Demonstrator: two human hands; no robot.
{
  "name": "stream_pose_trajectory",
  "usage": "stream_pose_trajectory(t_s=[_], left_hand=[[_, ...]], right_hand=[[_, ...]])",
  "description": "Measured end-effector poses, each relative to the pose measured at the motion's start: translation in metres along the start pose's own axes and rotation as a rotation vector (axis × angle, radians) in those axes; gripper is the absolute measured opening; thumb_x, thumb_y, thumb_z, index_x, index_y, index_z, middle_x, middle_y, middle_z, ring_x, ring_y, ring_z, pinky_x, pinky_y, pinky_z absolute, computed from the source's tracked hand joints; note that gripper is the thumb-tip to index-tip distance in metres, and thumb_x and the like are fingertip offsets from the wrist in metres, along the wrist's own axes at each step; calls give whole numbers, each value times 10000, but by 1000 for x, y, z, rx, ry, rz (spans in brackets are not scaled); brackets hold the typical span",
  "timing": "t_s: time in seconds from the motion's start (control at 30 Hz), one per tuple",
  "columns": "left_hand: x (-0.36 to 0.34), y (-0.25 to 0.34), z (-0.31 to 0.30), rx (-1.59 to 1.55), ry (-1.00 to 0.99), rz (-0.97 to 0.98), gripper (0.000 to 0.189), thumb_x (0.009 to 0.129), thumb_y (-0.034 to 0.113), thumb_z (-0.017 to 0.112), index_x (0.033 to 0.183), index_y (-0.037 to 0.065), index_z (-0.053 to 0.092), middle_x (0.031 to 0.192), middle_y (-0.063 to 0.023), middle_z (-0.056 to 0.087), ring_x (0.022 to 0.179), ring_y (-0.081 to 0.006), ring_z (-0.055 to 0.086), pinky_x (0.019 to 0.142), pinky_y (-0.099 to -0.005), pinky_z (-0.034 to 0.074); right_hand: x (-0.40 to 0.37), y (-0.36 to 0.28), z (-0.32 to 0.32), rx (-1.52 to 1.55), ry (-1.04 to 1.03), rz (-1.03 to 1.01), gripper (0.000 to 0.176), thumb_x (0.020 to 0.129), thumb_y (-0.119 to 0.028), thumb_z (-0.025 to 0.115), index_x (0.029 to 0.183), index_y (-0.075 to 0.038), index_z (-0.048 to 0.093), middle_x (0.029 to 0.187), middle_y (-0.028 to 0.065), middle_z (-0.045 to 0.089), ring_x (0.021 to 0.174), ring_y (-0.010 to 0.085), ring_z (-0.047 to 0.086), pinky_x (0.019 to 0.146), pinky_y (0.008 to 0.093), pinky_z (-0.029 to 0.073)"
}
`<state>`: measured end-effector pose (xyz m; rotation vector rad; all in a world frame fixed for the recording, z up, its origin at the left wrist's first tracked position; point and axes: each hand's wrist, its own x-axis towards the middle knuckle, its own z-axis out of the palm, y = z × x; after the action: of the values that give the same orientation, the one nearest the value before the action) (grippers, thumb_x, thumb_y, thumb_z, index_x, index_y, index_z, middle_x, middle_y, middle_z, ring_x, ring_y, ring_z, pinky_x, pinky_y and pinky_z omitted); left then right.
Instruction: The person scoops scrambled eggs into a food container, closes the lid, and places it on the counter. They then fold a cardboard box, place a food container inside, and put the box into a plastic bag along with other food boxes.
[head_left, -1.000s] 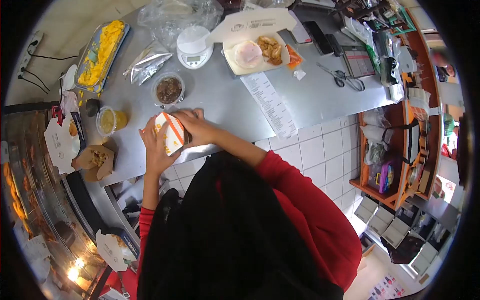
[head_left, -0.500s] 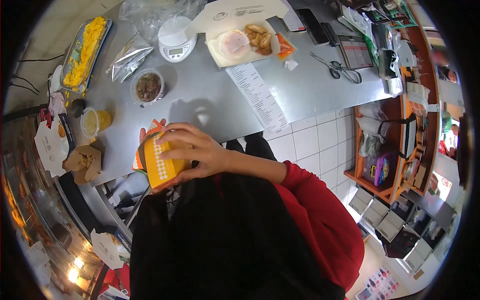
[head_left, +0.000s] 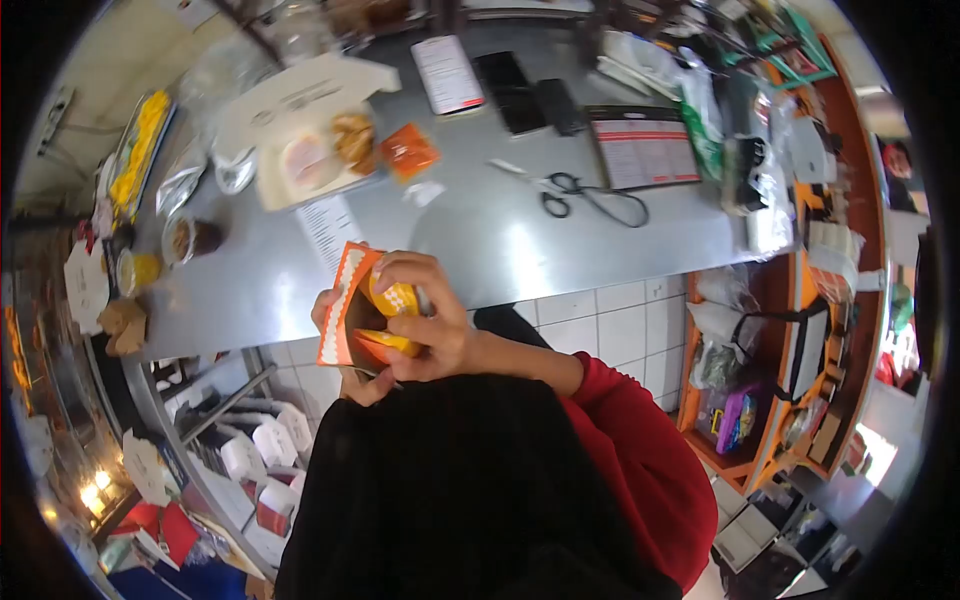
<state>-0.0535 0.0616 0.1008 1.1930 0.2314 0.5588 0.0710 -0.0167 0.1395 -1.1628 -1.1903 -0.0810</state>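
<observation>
An orange and yellow paper carton (head_left: 336,318) with a white pattern stands above the table's front edge, its open top tilted toward me. My left hand (head_left: 324,309) is closed around the carton's left side, mostly hidden behind it. On the right, my right hand (head_left: 440,330) grips the yellow part, fingers bent over the rim. The carton's inside looks dark, and I cannot make out any contents. A printed paper slip (head_left: 328,228) lies just beyond the carton. Behind it sits an open white food box (head_left: 277,172) holding a pale round slice and browned pieces.
Scissors (head_left: 562,192), a red-and-white printed sheet (head_left: 643,150), a phone (head_left: 511,93) and an orange sachet (head_left: 408,152) lie on the metal table (head_left: 480,250). Lidded cups (head_left: 190,240) and a tray of yellow food (head_left: 138,155) are at left. Orange shelving (head_left: 765,400) stands right.
My view has swung right, so the table things appear shifted left. The carton has turned from showing its yellow side to showing its open top, with both hands still on it.
</observation>
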Motion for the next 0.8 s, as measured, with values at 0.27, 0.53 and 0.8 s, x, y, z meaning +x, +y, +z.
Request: stream_pose_trajectory(t_s=[0.27, 0.53, 0.8], left_hand=[[60, -14, 95, 397, -284, 221, 791, 567, 202, 803, 1245, 167, 397, 1373, -221, 289, 1275, -374, 329, 1032, -467, 302], [87, -38, 83, 1275, -922, 181, 715, 506, 299, 817, 1179, 262, 577, 1455, -154, 262, 1368, -310, 205, 1077, -587, 121], [190, -176, 341, 498, -564, 517, 450, 698, 118, 661, 1127, 47, 545, 1091, -132, 520, 1029, -321, 489, 889, -417, 395]], right_hand=[[-11, 7, -106, 27, -155, 223, 772, 912, -525, 366, 1455, -72, 57, 1491, 240, 49, 1367, 439, 34, 1079, 530, 77], [-117, 105, -570, -2013, 472, 573, 810, 767, -629, 539, 1259, 7, 446, 1062, 225, 572, 956, 405, 554, 824, 455, 457], [-101, 78, -705, -241, 311, 1347, 513, 891, -268, 578, 1279, 19, 405, 1194, 231, 456, 1110, 331, 471, 887, 504, 490]])
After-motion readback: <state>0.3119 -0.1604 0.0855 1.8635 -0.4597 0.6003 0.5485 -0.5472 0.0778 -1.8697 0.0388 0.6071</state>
